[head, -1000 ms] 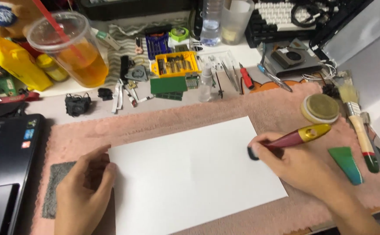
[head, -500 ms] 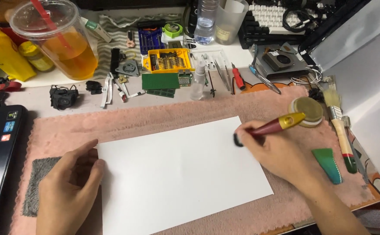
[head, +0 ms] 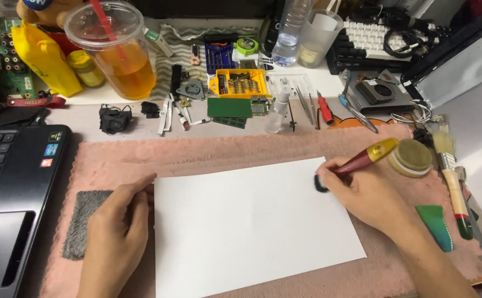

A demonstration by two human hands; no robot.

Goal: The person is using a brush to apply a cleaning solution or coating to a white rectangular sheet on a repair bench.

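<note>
— Paper: why is the left hand (head: pixel 114 234) flat on it?
— Open palm pinning the white sheet's (head: pixel 252 223) left edge to the pink mat (head: pixel 208 152), likely so brushing can't shift it.
— And the right hand (head: pixel 370 193)?
— Grip clamped on a red-and-gold brush (head: pixel 357 164), dark bristles touching the sheet's upper right edge — pencil-style, probably for control.
— Changes since half a second ago?
— Brush tip now at the sheet's edge; left hand unmoved.

My desk (head: pixel 114 113) is pale w/ a pink fuzzy mat (head: pixel 219 149) across the near part. Black laptop (head: pixel 9 204) sits near left; iced drink cup (head: pixel 114 49), yellow bit tray (head: pixel 241 83) & clear bottle (head: pixel 290 30) stand far side. White keyboard (head: pixel 368 36) far right.
</note>
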